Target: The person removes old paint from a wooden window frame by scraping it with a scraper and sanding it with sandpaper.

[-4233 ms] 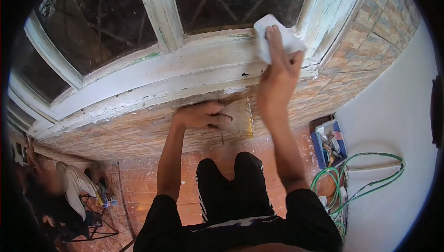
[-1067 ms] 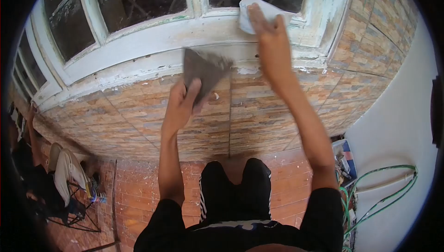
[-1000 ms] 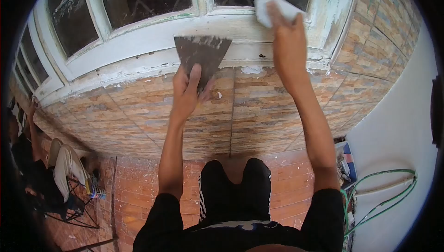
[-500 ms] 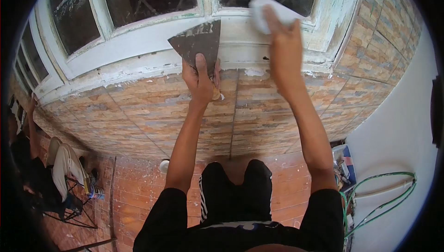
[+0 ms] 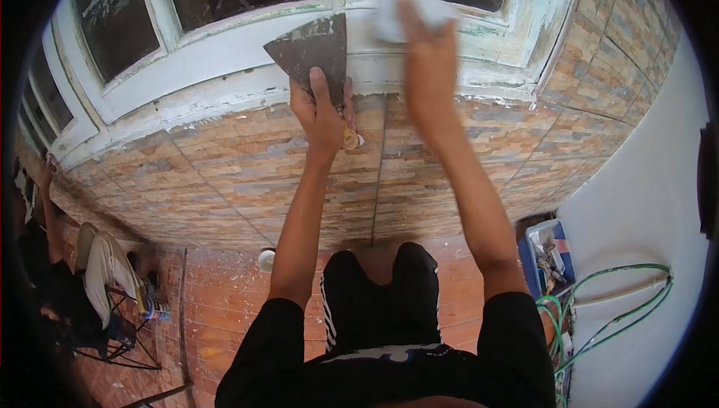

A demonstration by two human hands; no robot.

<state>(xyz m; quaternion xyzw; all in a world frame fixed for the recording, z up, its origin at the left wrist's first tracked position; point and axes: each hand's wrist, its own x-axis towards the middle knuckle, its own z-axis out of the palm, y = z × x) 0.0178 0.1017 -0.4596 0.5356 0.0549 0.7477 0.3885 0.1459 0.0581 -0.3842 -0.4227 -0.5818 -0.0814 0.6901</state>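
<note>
1. Head view: the left hand (image 5: pixel 320 119) grips a scraper (image 5: pixel 311 48), blade spreading beyond the thumb; the right hand's (image 5: pixel 432 74) fingers clasp a blurred white pad (image 5: pixel 388 20) over the window frame (image 5: pixel 213 59).
2. Left of both hands, evenly white; rightward, greenish patches (image 5: pixel 479 31) look unfinished.

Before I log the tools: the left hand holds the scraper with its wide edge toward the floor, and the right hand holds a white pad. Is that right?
Not quite: the head view shows the wide edge of the scraper up, toward the window frame. The left hand does hold it, and the right hand holds a white pad.
</note>
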